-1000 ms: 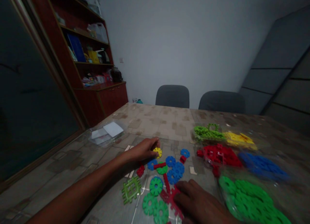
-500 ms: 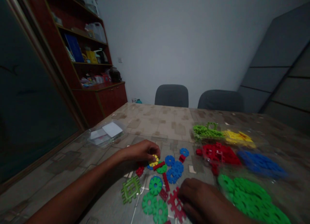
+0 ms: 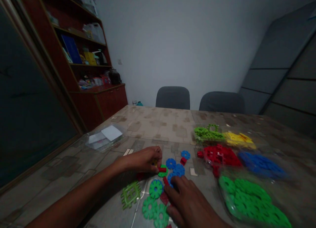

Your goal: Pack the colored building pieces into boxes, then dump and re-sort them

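Note:
Curled around the left end of a short red stick [image 3: 162,170] is my left hand [image 3: 148,158], thumb and fingertips pinched together. The stick lies over a green notched disc [image 3: 161,174]; a bit of a yellow disc [image 3: 154,163] shows under the hand. My right hand [image 3: 191,198] reaches over the middle pieces with fingers apart, its index finger by another red stick [image 3: 165,180] and a dark red block [image 3: 164,197]. It partly covers the blue notched discs [image 3: 178,169]. Closer to me lie green discs [image 3: 156,189] and a lime square frame [image 3: 130,195].
Clear trays on the right hold lime [image 3: 208,134], yellow [image 3: 239,139], red [image 3: 221,156], blue [image 3: 261,164] and green pieces [image 3: 254,201]. A clear tray with white cards [image 3: 111,133] sits at the left. Two grey chairs [image 3: 172,96] stand beyond the table.
My right hand has moved left and away from me, off the red square piece and over the middle pieces. My left fingers have shifted from the yellow disc onto the red stick, which has turned slightly.

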A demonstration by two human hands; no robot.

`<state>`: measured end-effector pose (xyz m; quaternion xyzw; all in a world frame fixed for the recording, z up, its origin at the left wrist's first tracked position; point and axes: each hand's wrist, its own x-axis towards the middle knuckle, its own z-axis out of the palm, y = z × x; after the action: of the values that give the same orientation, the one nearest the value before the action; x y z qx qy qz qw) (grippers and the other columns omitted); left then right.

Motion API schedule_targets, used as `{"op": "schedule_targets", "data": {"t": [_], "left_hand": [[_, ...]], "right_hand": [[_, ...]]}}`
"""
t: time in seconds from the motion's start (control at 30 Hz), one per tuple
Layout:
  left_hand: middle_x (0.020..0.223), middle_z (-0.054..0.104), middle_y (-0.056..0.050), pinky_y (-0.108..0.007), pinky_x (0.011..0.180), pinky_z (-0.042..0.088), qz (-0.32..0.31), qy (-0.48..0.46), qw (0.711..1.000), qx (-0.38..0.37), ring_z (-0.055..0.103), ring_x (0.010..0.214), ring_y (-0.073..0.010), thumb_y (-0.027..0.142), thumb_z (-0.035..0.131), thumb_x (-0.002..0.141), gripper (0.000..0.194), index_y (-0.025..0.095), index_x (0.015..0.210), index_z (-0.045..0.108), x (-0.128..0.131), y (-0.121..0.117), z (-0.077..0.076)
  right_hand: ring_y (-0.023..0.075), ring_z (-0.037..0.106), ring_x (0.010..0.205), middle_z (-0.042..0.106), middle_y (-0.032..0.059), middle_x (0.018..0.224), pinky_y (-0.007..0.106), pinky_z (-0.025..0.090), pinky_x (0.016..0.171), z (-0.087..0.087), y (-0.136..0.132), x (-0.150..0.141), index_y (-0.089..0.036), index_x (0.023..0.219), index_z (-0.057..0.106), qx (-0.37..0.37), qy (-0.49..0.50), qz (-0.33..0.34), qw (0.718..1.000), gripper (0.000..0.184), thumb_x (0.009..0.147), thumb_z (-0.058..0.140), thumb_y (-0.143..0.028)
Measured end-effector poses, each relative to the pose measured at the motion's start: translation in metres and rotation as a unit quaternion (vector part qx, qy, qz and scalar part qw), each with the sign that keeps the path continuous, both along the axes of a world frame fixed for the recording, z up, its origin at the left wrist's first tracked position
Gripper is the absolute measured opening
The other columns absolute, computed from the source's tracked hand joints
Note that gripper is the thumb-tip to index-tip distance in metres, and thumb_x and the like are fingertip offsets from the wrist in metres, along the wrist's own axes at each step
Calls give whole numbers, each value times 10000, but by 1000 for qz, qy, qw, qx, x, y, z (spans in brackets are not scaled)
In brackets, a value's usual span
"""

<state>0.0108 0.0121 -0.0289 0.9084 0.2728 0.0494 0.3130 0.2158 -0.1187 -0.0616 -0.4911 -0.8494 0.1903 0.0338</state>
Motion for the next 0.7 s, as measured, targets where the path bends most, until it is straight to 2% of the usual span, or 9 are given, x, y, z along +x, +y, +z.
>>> {"op": "schedule_targets", "data": {"t": [0.13,0.3,0.47,0.57,0.7], "left_hand": [[1056,600,-59,-269,864,447,-4,0,1000,5,586,967,-219,180,645,800,26,167,823,648,1,-1,4],[1001,654,-40,-271,839,452,3,-6,1000,4,613,926,-206,221,626,839,81,183,902,660,2,-3,7],[837,668,-17,-241,680,430,23,-8,999,-34,602,763,-172,240,606,865,84,168,877,648,3,-5,11],[784,643,6,-223,649,403,18,-13,999,-46,569,715,-146,232,621,861,71,162,851,633,4,-5,9],[803,639,12,-216,673,411,8,-48,994,-99,574,745,-142,204,674,825,72,160,863,632,9,-9,6]], "right_hand": [[284,592,1028,640,128,1187,413,479,880,-2,-2,2,-190,1130,661,34,3,6,999,251,893,580,-193],[233,615,912,683,77,1021,329,470,782,-11,2,0,-192,951,674,102,-6,13,995,67,901,630,-188],[204,617,863,696,56,953,297,468,773,-13,6,-1,-187,914,662,102,15,-8,995,121,849,658,-86],[211,621,911,697,62,1007,312,486,814,-8,5,5,-193,996,653,104,98,-14,990,203,837,618,-73],[214,627,985,687,83,1078,342,496,877,4,6,15,-196,1120,623,152,210,-35,965,269,886,532,-99]]}}
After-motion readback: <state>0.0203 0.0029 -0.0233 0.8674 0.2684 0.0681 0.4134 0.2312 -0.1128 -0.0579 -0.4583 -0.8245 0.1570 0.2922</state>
